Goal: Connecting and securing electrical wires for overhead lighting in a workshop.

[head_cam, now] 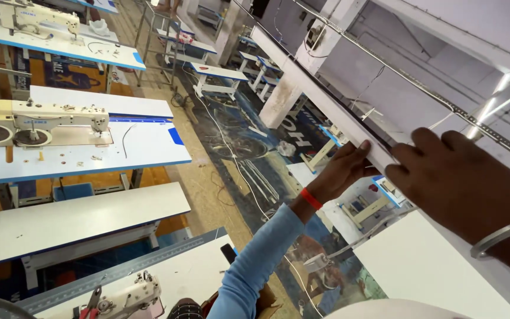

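Note:
My right hand (455, 183), with a silver bangle on the wrist, reaches up from the lower right, its fingers curled over the near end of a long white strip (314, 88) with a dark edge. The strip runs overhead toward the far pillar. A co-worker's hand (343, 171), with a red thread at the wrist and a light blue sleeve, presses against the strip's underside just left of my fingers. My left hand is out of view.
Far below on the left, white sewing tables (90, 212) with blue edges stand in rows, with cream sewing machines (42, 121) on some. A white cable (231, 153) trails along the floor aisle. A white pillar (281, 97) and a metal ceiling rail (420, 88) lie ahead.

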